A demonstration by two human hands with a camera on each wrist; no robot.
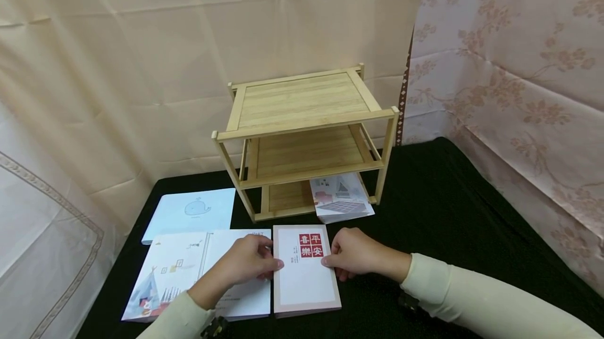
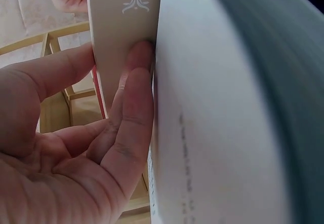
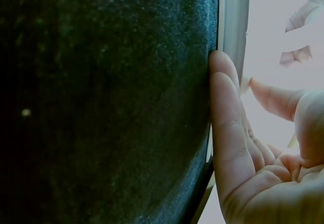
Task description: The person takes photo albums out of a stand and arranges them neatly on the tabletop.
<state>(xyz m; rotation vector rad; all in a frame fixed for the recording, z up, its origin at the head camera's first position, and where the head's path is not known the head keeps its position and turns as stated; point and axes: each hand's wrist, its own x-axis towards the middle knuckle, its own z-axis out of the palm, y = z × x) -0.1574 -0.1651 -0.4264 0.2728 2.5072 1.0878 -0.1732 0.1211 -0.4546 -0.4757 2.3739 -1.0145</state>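
Note:
Between my hands lies a white book [image 1: 304, 286] with a pale border and a red block of characters on its cover. My left hand [image 1: 247, 260] pinches its left edge, thumb on the cover, the other fingers against the side. At the opposite edge, my right hand [image 1: 356, 252] pinches it with the thumb on top and curled fingers below. In the left wrist view the book's beige side [image 2: 114, 24] stands between thumb and fingers. The right wrist view shows fingers [image 3: 228, 127] along the book's edge [image 3: 234, 26]. Left of it lies a white book with a tent drawing [image 1: 172, 276].
Behind the books stands a wooden shelf rack [image 1: 302, 98] with three tiers. A book with a room picture [image 1: 342, 195] lies on its bottom tier, jutting out in front. A pale blue whale book [image 1: 189, 216] lies at the left of the black-covered table [image 1: 424, 187].

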